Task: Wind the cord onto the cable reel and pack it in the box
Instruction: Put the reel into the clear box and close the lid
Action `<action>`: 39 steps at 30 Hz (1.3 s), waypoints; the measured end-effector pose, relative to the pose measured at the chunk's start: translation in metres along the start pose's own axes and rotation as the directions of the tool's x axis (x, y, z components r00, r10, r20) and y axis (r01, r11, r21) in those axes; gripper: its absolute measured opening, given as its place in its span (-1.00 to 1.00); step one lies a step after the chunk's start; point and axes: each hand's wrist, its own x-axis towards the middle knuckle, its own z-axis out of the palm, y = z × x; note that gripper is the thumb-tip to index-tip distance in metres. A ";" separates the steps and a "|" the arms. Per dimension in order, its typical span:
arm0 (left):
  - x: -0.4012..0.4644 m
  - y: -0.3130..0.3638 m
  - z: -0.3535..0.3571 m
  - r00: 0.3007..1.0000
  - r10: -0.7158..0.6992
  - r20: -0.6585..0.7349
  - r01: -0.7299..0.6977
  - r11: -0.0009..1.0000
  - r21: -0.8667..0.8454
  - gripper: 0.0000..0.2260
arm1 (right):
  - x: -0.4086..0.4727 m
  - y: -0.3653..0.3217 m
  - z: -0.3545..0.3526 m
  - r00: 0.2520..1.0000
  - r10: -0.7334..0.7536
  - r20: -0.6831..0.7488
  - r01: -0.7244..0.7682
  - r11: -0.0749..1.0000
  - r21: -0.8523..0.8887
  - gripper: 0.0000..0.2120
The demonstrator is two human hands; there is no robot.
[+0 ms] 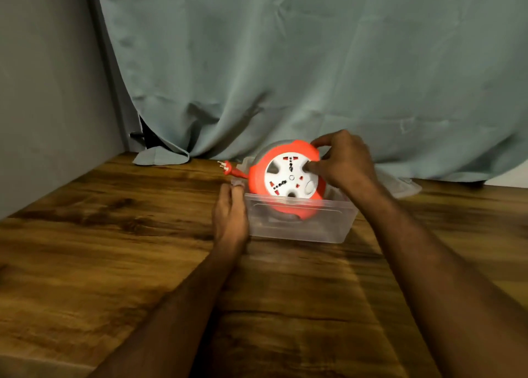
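Observation:
An orange cable reel with a white socket face stands tilted, its lower part inside a clear plastic box on the wooden table. My right hand grips the reel's upper right rim, thumb on the white face. The orange plug on a short piece of cord sticks out to the left over the box's left end. My left hand rests against the box's left end, fingers together at its rim; what they pinch is blurred.
The wooden table stretches wide in front and to the left. A grey-green curtain hangs right behind the box, its hem lying on the table. Something clear, perhaps the box's lid, lies at the back right.

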 end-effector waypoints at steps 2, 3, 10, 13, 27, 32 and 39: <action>0.000 -0.004 0.001 1.000 0.009 0.007 -0.009 0.999 0.043 -0.76 | -0.003 0.009 0.012 0.998 0.042 0.038 -0.044 0.998 0.034 -0.46; 0.002 -0.007 -0.001 1.000 0.027 0.011 -0.028 0.997 0.065 -0.75 | -0.005 0.012 0.018 0.997 0.051 0.061 -0.053 0.998 0.039 -0.46; 0.003 -0.008 0.001 0.996 0.083 0.037 -0.086 0.994 0.069 -0.77 | -0.007 0.026 0.010 0.996 0.069 -0.062 -0.063 0.995 0.081 -0.79; 0.006 -0.011 0.001 0.996 0.087 0.013 -0.088 0.993 0.073 -0.75 | -0.005 0.049 0.000 0.892 0.196 -0.408 -0.090 0.960 0.264 -0.82; 0.003 -0.013 0.006 0.998 0.023 0.062 -0.022 1.000 -0.020 -0.71 | -0.016 0.118 0.053 0.972 0.235 0.032 -0.227 0.960 -0.163 -0.72; -0.001 -0.010 0.007 0.997 -0.021 0.070 0.022 1.000 -0.021 -0.64 | -0.015 0.121 0.059 0.978 0.187 -0.089 -0.196 0.974 -0.111 -0.80; -0.002 -0.008 0.007 0.996 -0.034 0.081 0.038 0.998 -0.050 -0.62 | 0.003 0.117 0.044 0.941 0.081 -0.327 -0.115 0.990 -0.086 -0.81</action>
